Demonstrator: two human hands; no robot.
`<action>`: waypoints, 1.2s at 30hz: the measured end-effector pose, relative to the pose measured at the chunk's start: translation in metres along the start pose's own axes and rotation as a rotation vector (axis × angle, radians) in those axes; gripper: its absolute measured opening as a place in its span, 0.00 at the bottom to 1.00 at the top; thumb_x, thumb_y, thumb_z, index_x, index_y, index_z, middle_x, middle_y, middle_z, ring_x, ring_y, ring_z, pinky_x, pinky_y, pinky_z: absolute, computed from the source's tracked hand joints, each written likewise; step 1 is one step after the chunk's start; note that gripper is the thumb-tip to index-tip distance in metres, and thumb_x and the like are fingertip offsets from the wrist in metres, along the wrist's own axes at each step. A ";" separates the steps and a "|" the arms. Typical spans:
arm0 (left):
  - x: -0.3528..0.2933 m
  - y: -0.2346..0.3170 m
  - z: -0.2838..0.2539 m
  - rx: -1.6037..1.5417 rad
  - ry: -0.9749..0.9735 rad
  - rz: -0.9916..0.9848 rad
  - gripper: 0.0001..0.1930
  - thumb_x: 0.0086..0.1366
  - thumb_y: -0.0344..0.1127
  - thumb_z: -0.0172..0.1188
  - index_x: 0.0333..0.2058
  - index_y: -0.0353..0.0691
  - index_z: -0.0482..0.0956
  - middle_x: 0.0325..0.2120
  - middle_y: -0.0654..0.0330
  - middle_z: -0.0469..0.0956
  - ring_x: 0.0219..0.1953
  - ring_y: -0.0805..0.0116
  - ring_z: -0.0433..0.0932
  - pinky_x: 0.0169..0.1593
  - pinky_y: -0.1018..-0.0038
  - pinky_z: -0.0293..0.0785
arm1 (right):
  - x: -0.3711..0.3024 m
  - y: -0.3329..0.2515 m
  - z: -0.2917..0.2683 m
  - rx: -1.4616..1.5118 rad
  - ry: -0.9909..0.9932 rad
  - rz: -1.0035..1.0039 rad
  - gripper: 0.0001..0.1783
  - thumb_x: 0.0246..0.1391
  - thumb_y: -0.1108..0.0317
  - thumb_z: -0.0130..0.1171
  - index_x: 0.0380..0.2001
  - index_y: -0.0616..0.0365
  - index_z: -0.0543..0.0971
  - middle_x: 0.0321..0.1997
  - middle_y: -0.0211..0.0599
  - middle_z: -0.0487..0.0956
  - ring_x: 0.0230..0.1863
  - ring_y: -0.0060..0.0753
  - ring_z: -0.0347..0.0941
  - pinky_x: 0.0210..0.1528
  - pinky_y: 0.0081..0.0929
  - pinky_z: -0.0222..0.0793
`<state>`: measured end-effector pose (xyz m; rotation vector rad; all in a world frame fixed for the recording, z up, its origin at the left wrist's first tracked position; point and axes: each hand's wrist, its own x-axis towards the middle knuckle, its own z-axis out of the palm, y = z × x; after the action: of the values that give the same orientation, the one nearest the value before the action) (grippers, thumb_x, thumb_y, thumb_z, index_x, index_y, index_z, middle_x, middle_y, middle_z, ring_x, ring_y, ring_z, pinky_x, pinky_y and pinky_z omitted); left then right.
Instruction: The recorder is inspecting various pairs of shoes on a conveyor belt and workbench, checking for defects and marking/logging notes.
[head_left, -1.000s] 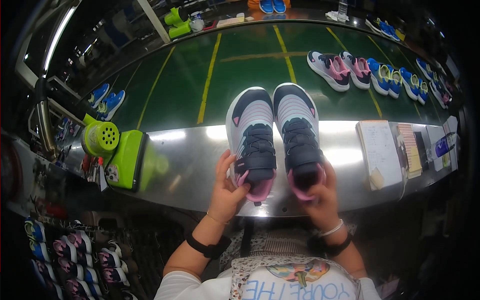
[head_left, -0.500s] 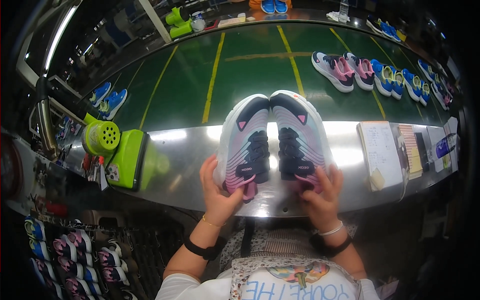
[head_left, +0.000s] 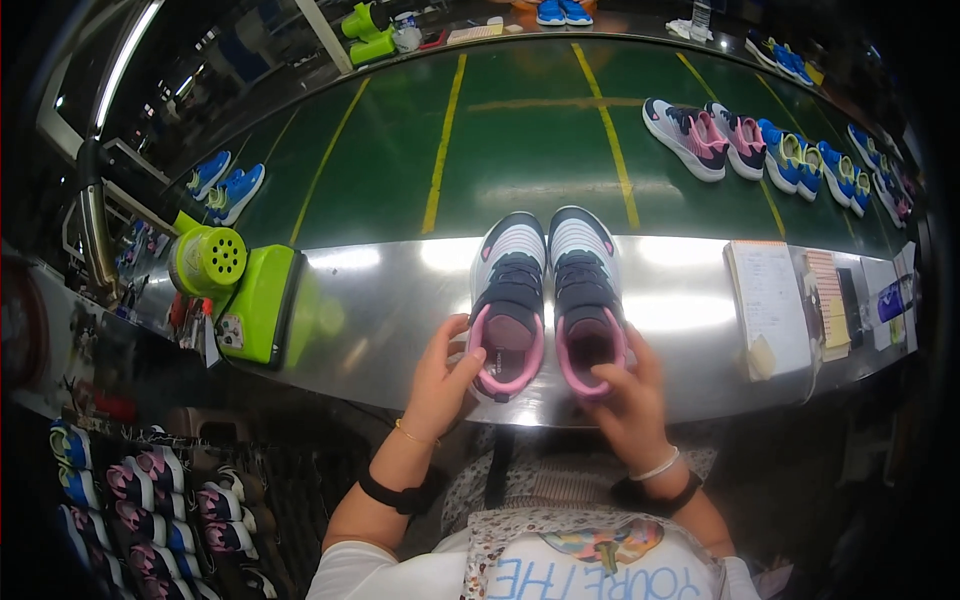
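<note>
A pair of sneakers stands side by side at the metal edge of the bench, toes pointing away from me. The left sneaker (head_left: 508,270) and the right sneaker (head_left: 584,265) are pale with dark navy toes and straps, and pink collars open toward me. My left hand (head_left: 440,375) holds the left sneaker at its heel, thumb at the pink collar and fingers along the outer side. At the other heel my right hand (head_left: 635,400) grips the right sneaker, its thumb near the opening. The soles are hidden from above.
A bright green machine (head_left: 262,305) stands left on the metal ledge (head_left: 360,330). To the right lies a notepad (head_left: 765,310). Beyond, a green belt (head_left: 520,150) with yellow lines carries pink-and-navy sneakers (head_left: 685,140) and blue sneakers (head_left: 790,160). A shoe rack (head_left: 150,510) is lower left.
Both hands have lowered the sneakers away from the camera and tilted them flatter, so their openings now face up. The pair looks smaller and closer together.
</note>
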<state>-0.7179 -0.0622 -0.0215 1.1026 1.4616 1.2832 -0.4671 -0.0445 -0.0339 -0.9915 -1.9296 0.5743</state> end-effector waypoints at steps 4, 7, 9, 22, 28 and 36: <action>0.004 0.010 0.000 0.489 -0.059 0.083 0.21 0.62 0.41 0.55 0.49 0.33 0.71 0.42 0.53 0.76 0.45 0.67 0.74 0.49 0.72 0.67 | 0.002 0.006 0.000 0.058 -0.102 0.095 0.33 0.40 0.77 0.65 0.54 0.53 0.69 0.64 0.50 0.56 0.59 0.50 0.61 0.58 0.37 0.61; 0.009 0.005 -0.003 0.455 -0.011 0.105 0.16 0.63 0.37 0.54 0.45 0.32 0.74 0.38 0.55 0.78 0.41 0.70 0.75 0.45 0.75 0.70 | 0.004 0.003 -0.004 0.141 -0.122 0.131 0.31 0.45 0.74 0.61 0.56 0.56 0.67 0.63 0.49 0.60 0.59 0.45 0.63 0.57 0.34 0.62; 0.012 0.003 -0.007 0.405 0.011 0.090 0.14 0.63 0.35 0.54 0.44 0.32 0.74 0.38 0.56 0.78 0.39 0.71 0.75 0.44 0.76 0.70 | 0.001 0.012 -0.006 0.177 -0.092 0.206 0.29 0.48 0.72 0.58 0.56 0.57 0.66 0.61 0.49 0.61 0.58 0.44 0.63 0.56 0.33 0.63; 0.031 0.009 -0.002 0.384 0.070 0.274 0.22 0.54 0.27 0.59 0.50 0.38 0.68 0.43 0.60 0.71 0.48 0.71 0.69 0.49 0.76 0.67 | 0.001 0.005 -0.009 0.031 0.054 0.091 0.27 0.45 0.72 0.61 0.51 0.61 0.67 0.55 0.48 0.65 0.53 0.45 0.65 0.54 0.33 0.62; 0.027 0.014 0.002 -0.207 -0.031 -0.085 0.25 0.51 0.23 0.60 0.50 0.36 0.67 0.41 0.62 0.70 0.45 0.72 0.69 0.49 0.76 0.67 | 0.024 -0.005 0.005 -0.193 -0.139 0.007 0.28 0.35 0.73 0.67 0.42 0.61 0.68 0.62 0.53 0.55 0.59 0.55 0.58 0.57 0.39 0.59; 0.011 0.001 0.011 -0.221 -0.070 -0.157 0.24 0.46 0.21 0.68 0.40 0.39 0.65 0.36 0.63 0.66 0.35 0.77 0.70 0.39 0.81 0.72 | 0.041 -0.003 -0.031 -0.309 0.130 0.168 0.20 0.35 0.82 0.52 0.38 0.62 0.68 0.61 0.55 0.59 0.59 0.57 0.58 0.60 0.39 0.54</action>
<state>-0.7091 -0.0493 -0.0226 0.8617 1.2929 1.2487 -0.4537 -0.0125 0.0039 -1.3621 -1.8637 0.2997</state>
